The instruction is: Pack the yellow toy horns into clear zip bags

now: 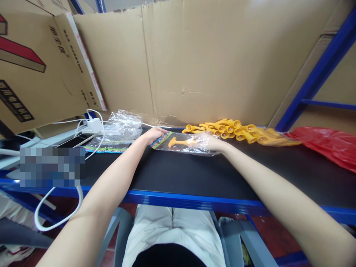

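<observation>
My left hand (155, 135) is closed on the colourful header end of a clear plastic bag (207, 152), which lies over the black shelf top. Inside the bag shows a yellow-orange plastic toy (178, 142) with a hammer-like head pointing left. My right hand (207, 141) is at the bag's other end, with clear film over its fingers, which close around the toy's right end. That end is hidden by the fingers and shiny film. Just behind my right hand lies a pile of similar yellow pieces (236, 130) with round, cup-like ends.
Left of my hands are more clear bags (122, 128) with colourful headers. A white charger (94, 125) with cables sits further left, near a blurred-out patch. A red plastic bag (325, 142) lies at right. Cardboard (208, 66) walls the back; a blue rail (194, 200) edges the front.
</observation>
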Available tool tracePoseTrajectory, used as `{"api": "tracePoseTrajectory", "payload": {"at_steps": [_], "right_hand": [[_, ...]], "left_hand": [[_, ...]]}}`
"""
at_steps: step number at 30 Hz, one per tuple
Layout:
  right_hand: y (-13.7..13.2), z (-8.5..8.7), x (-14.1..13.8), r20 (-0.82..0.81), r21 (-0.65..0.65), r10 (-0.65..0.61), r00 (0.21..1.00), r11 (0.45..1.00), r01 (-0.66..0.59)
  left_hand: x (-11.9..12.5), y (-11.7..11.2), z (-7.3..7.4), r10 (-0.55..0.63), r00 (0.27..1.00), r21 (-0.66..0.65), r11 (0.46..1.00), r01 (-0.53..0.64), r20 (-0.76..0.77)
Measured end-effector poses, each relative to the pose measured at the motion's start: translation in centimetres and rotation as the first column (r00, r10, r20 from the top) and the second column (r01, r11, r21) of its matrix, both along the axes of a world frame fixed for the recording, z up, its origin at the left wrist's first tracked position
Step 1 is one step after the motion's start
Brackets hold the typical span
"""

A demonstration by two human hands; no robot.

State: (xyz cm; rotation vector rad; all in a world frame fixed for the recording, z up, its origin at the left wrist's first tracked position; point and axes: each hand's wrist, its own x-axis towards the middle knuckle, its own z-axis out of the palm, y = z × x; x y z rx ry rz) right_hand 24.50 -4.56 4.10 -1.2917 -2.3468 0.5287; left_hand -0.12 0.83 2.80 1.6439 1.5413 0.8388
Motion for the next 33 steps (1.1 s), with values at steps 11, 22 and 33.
{"api": "tracePoseTrajectory", "payload": {"at_steps": [11,22,33], "right_hand": [[-0.4,-0.1,-0.6,-0.251,-0.256,0.090,0.964,0.954,-0.156],[0.4,-1.1,-0.6,-0.328,-0.357,0.142,0.934,0.897,-0.262],[0.0,-1.2,-1.2,-0.349,-0.364,0.112,0.930,0.899,-0.245]], "left_hand": [[1.0,0.7,-1.1,0.148,0.985,0.024,0.988,-0.151,0.091],[0.6,1.6,-2.0,0.228,0.968,0.063,0.970,-0.235,0.107],[0.4,1.8,-2.2,0.212,0.963,0.001,0.977,-0.215,0.165]]}}
